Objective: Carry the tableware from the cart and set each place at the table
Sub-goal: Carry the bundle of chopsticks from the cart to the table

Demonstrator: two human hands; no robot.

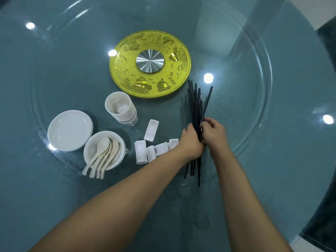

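Clenching chopsticks (pixel 195 104) — left hand (pixel 190 144); right hand (pixel 214 133) pinching one; long axis pointing away.

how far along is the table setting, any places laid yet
Done: the tableware sits clustered on the glass turntable: stacked round white plates, nested white cups, a white bowl of cream spoons, and white rectangular chopstick rests. In hand: the left hand grips the bundle of black chopsticks while the right hand pinches one of them. Left: every place; no setting is laid in view.
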